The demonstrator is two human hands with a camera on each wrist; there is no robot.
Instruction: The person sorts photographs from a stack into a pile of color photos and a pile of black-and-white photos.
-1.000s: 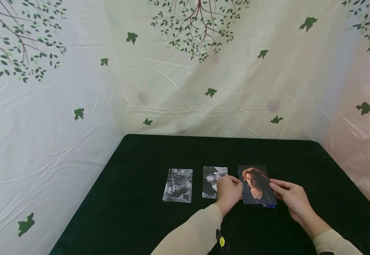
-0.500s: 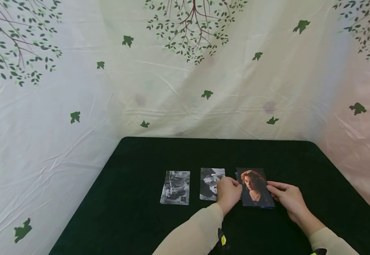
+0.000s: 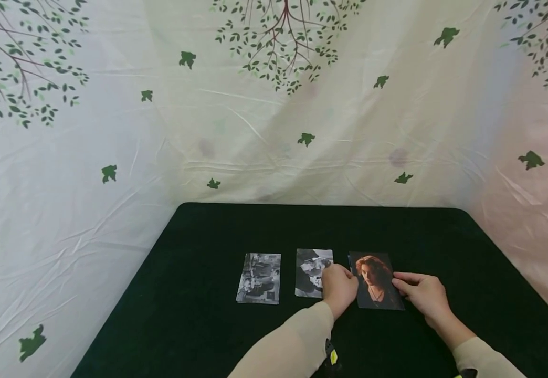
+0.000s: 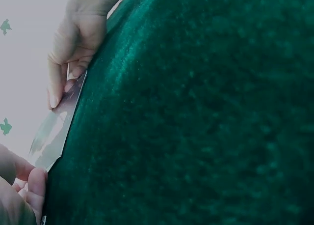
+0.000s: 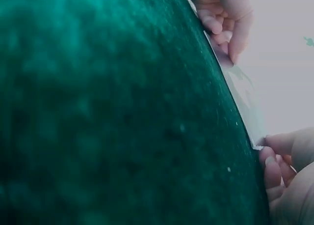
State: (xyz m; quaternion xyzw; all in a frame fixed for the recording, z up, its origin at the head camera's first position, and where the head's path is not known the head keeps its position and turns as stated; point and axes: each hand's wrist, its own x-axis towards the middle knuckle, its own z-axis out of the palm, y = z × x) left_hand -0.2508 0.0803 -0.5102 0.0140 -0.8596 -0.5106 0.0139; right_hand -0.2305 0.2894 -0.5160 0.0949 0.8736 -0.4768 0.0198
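Observation:
A colour photo card (image 3: 375,283) of a long-haired person lies on the dark green tabletop, at the right of a row. My left hand (image 3: 339,289) pinches its left edge, fingers curled, and covers part of the middle photo. At the right edge, the thumb and index finger of my right hand (image 3: 425,295) grip the same card. In the left wrist view the card (image 4: 54,129) looks shiny from glare, between my left hand (image 4: 22,190) and right hand (image 4: 76,43). The right wrist view shows the card (image 5: 243,99) low against the cloth, with my right hand (image 5: 294,171) at its near end.
Two black-and-white photo cards lie to the left: a middle one (image 3: 308,273) partly behind my left hand, and a far-left one (image 3: 260,278). The table (image 3: 184,252) has a green cloth surface. A pale curtain (image 3: 255,147) with leaf and bird prints hangs behind it.
The colour card has been squared up over what lies beneath; the blue edge that showed below it is now covered. Both hands shift slightly with it, and the head view has moved a little.

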